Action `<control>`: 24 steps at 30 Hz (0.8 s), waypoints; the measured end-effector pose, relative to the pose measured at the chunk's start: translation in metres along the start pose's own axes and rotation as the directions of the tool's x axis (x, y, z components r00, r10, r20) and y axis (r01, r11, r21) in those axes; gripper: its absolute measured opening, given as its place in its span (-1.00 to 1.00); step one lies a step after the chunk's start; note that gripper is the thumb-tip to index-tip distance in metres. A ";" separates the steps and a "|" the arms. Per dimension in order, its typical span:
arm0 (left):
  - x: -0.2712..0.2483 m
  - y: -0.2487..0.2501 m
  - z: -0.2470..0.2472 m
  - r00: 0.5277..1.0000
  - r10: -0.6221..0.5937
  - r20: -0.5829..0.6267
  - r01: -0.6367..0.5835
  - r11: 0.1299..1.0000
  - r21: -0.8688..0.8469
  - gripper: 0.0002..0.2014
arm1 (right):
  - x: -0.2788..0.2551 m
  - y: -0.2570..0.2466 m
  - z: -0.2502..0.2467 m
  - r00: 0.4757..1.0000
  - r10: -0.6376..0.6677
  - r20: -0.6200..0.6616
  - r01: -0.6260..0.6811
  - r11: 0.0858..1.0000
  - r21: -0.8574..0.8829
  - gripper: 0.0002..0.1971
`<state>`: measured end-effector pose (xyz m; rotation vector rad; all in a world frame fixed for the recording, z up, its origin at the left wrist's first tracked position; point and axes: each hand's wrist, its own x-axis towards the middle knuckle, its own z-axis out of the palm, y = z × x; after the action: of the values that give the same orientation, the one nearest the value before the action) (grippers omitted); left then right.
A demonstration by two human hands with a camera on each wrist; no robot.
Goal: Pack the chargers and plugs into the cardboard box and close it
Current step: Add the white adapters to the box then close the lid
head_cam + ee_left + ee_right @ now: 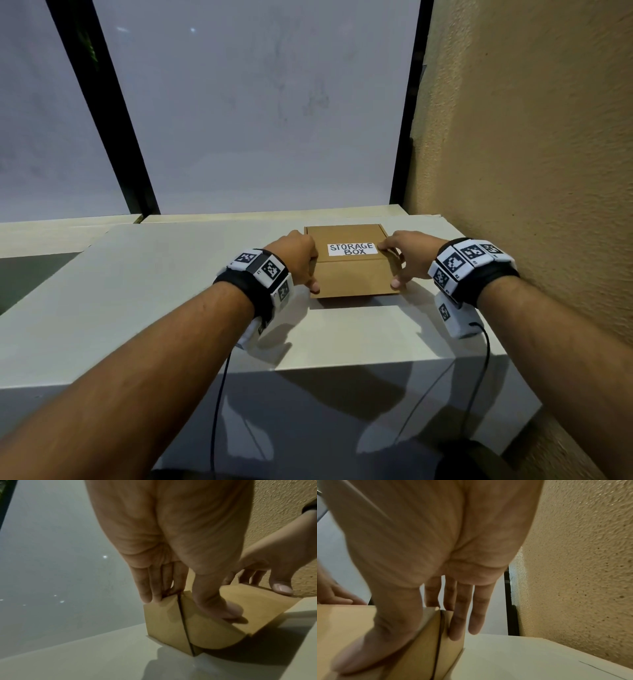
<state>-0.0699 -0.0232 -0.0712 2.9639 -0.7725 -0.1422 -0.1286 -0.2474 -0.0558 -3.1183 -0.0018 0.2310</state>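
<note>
A brown cardboard box point(352, 278) with a white "STORAGE BOX" label point(352, 249) sits on the white table, its lid down. My left hand point(297, 257) is at the box's left side. Its fingers point(147, 588) reach straight down to the side edge, and its thumb point(217, 608) presses the front flap point(211, 631). My right hand point(411, 257) mirrors this on the right side. Its fingers point(458, 618) lie straight along the box point(342, 628) side wall, and its thumb point(385, 635) presses on the front. No chargers or plugs are visible.
The white table point(171, 308) ends in a front edge close to me. A textured tan wall point(531, 137) stands close on the right. Frosted window panes with dark frames point(113, 137) rise behind the table. Thin cables hang from both wristbands.
</note>
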 end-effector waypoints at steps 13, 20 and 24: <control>0.007 -0.003 -0.004 1.000 0.010 -0.012 -0.011 1.000 -0.022 -0.65 | 0.002 0.007 0.001 1.000 0.003 -0.015 -0.001 0.997 0.075 -0.25; 0.007 0.001 -0.005 1.000 0.004 -0.021 -0.004 1.000 0.018 -0.71 | 0.002 0.006 0.005 0.999 0.002 -0.051 0.003 0.995 0.098 -0.24; 0.007 0.003 -0.005 1.000 0.023 -0.020 -0.022 0.998 0.053 -0.80 | 0.002 0.007 0.007 0.997 -0.002 -0.072 0.009 0.995 0.103 -0.25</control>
<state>-0.0648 -0.0293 -0.0660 2.9998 -0.8188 -0.0913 -0.1274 -0.2542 -0.0629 -3.0209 0.0024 0.1151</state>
